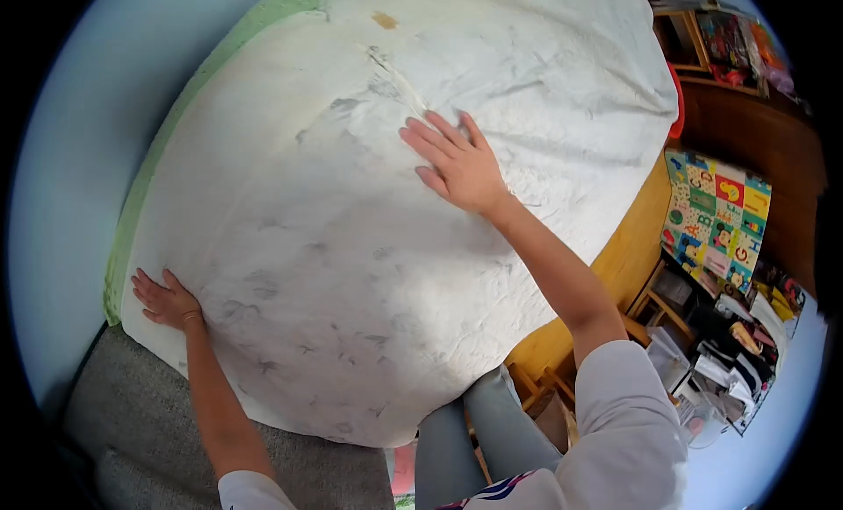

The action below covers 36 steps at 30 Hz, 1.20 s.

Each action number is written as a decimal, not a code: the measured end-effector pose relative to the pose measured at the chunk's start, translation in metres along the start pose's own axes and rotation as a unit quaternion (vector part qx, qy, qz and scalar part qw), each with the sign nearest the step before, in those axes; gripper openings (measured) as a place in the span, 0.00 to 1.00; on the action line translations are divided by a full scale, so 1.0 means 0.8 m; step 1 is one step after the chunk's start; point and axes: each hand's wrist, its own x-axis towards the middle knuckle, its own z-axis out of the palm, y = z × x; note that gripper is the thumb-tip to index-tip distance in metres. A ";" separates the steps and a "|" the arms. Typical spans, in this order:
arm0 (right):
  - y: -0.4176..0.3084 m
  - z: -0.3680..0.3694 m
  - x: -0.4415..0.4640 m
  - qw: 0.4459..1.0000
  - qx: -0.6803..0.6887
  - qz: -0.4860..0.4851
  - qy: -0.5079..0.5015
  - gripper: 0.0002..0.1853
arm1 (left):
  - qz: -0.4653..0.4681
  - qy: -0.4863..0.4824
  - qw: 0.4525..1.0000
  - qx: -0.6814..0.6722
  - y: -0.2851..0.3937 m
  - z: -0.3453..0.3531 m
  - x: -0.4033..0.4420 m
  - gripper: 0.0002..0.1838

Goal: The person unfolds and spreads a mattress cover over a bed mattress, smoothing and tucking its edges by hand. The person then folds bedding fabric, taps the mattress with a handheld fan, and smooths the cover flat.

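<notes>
A large white sheet [290,202] with faint grey marks and wrinkles covers a bed-like surface, a green layer [149,189] showing along its left edge. My left hand [165,299] lies on the sheet near its lower left edge, fingers spread and holding nothing. Farther up and to the right, my right hand [457,161] rests palm down with its fingers apart, beside a raised crease in the cloth. A small tan patch [384,21] marks the sheet near the top.
Grey carpet or padding [140,405] lies at the lower left, beside a pale blue wall [79,167]. To the right are a colourful alphabet mat [718,213], a cluttered shelf [733,356] and wooden furniture. My legs [505,422] stand against the near edge.
</notes>
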 end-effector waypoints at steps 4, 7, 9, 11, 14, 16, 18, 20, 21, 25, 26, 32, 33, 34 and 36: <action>0.127 -0.015 -0.129 0.944 -0.125 0.295 0.082 0.30 | -0.003 -0.012 1.000 0.000 0.000 0.000 0.000 0.32; 0.255 -0.073 -0.261 0.779 -0.228 0.580 0.072 0.30 | 0.006 -0.026 0.999 0.017 -0.002 -0.002 0.003 0.32; 0.267 -0.092 -0.291 0.700 -0.237 0.668 0.088 0.30 | -0.026 -0.060 0.998 0.009 0.011 -0.009 0.013 0.32; 0.236 -0.086 -0.282 0.887 -0.181 0.405 0.132 0.29 | -0.001 -0.092 0.988 -0.128 0.066 -0.042 0.017 0.30; 0.070 -0.033 -0.200 0.948 -0.021 0.282 0.148 0.28 | 0.314 -0.040 0.893 -0.320 0.276 -0.118 -0.069 0.24; -0.023 0.031 -0.181 0.981 0.040 0.186 0.022 0.31 | 0.438 -0.087 0.810 -0.381 0.422 -0.203 -0.141 0.24; -0.070 0.050 -0.195 0.988 0.148 -0.049 -0.002 0.34 | 0.550 -0.093 0.741 -0.374 0.510 -0.233 -0.184 0.23; -0.021 0.019 -0.230 0.990 0.115 0.074 -0.016 0.34 | 0.550 -0.100 0.740 -0.375 0.546 -0.209 -0.210 0.23; 0.021 0.000 -0.253 0.979 0.077 0.184 -0.031 0.35 | 0.535 -0.087 0.761 -0.356 0.551 -0.202 -0.214 0.23; 0.255 -0.080 -0.399 0.802 -0.110 0.566 0.157 0.28 | 0.525 -0.072 0.784 -0.324 0.555 -0.194 -0.217 0.23; 0.287 -0.099 -0.424 0.735 -0.197 0.633 0.144 0.27 | 0.518 -0.073 0.789 -0.323 0.556 -0.193 -0.217 0.23; 0.129 -0.057 -0.312 0.926 -0.094 0.332 0.153 0.22 | 0.527 -0.051 0.791 -0.307 0.556 -0.187 -0.217 0.25; 0.087 -0.018 -0.300 0.959 0.009 0.228 0.170 0.21 | 0.529 -0.053 0.789 -0.310 0.554 -0.185 -0.217 0.25; 0.042 0.000 -0.293 0.979 0.112 0.171 0.008 0.24 | 0.528 -0.055 0.787 -0.315 0.555 -0.184 -0.216 0.25; 0.047 -0.011 -0.316 0.986 0.130 0.106 -0.010 0.26 | 0.537 -0.054 0.785 -0.305 0.557 -0.185 -0.214 0.26</action>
